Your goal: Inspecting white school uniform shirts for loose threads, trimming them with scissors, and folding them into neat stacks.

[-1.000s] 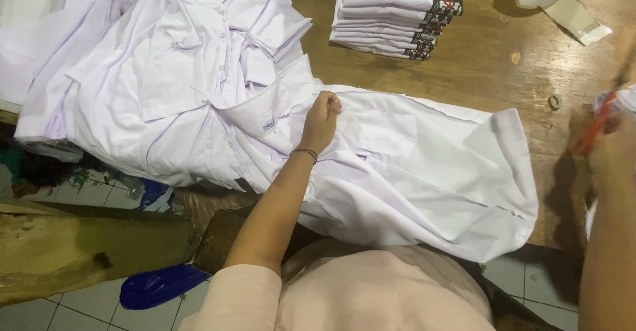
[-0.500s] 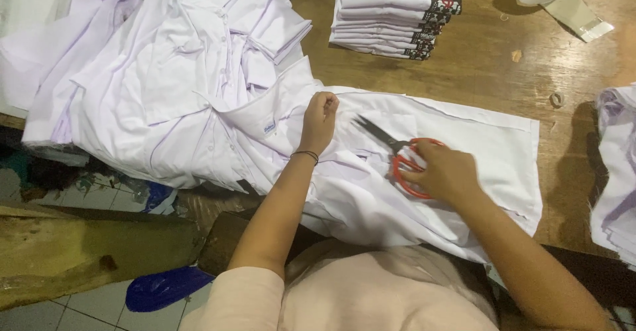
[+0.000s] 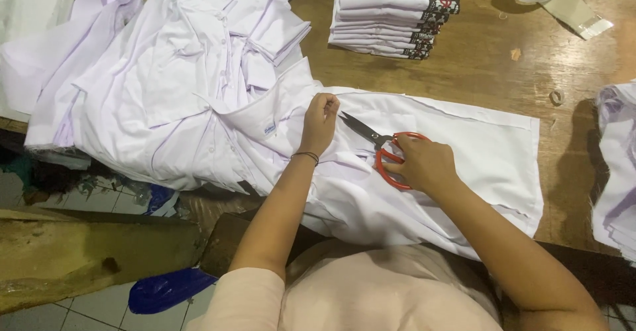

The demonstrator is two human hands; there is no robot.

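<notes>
We see little change from half a second back: the right hand (image 3: 424, 165) is where it was, fingers through the red loops of the scissors (image 3: 384, 152), though a second ago that hand was off at the right edge and the scissors were nowhere on the cloth. The left hand (image 3: 319, 122) has stayed put, curled into a loose fist pressing on the white shirt (image 3: 464, 145) spread flat across the wooden table (image 3: 490, 66); whether it pinches a fold we cannot tell. The right hand is clamped on the scissors' handles, the dark blades slightly parted and pointing up-left toward the left hand, tips just beside it, lying on the shirt. The two hands are apart, with the scissors between them. We count one pair of scissors, one spread shirt, one loose heap of white shirts (image 3: 172, 72) at the left overlapping it, one neat stack of folded shirts (image 3: 391, 13) at the top, and more white cloth (image 3: 619, 165) at the right edge. The spread shirt's near edge hangs over the table's front. There is bare wood between the shirt and the folded stack, and a strip to the right.
</notes>
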